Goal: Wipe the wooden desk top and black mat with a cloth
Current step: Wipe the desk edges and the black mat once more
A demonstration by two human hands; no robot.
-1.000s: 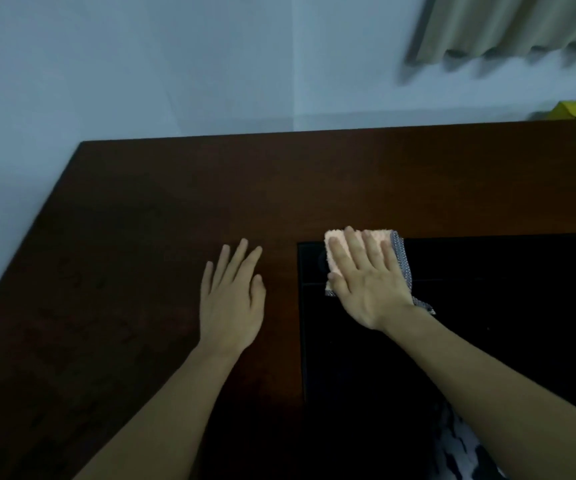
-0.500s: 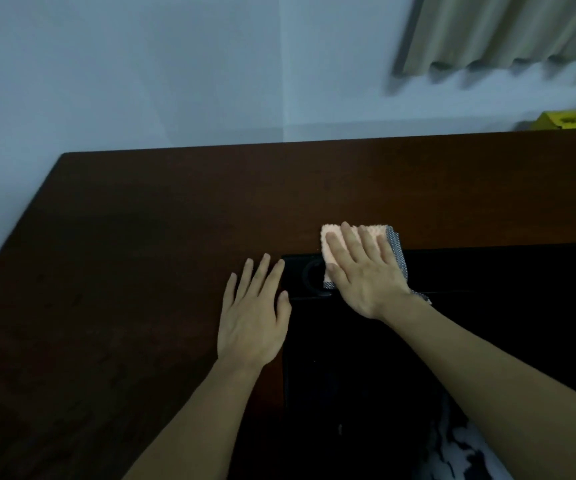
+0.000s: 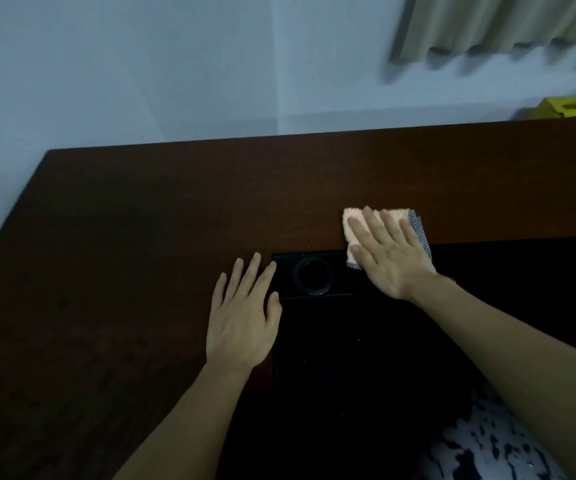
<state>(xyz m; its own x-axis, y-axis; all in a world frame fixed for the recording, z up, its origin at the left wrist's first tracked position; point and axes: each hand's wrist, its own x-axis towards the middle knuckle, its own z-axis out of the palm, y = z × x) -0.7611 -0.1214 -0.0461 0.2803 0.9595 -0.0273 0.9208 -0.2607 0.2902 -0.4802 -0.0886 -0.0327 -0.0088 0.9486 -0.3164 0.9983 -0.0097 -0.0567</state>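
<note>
Nearest you, your left hand [image 3: 243,317] lies flat with its fingers straight and slightly spread, holding nothing; its fingertips reach the near-left corner of the black mat [image 3: 366,358], its thumb lies along the mat's left edge, and its palm rests on the wooden desk top [image 3: 124,254]; treat it as a brace, since a mat this thin will likely creep under a sideways stroke; just beyond those fingertips a dark ring-shaped mark [image 3: 312,275] sits in the mat's corner, and whether it is raised I cannot tell; farther on, your right hand [image 3: 388,252] presses the cloth [image 3: 380,233] down with straight fingers laid close together, not curled round it; the cloth lies folded under those fingers, straddling the mat's far edge and the wood; it looks soft, light and limp, so it should bunch if you push from one corner; keep the whole palm over the folded middle.
</note>
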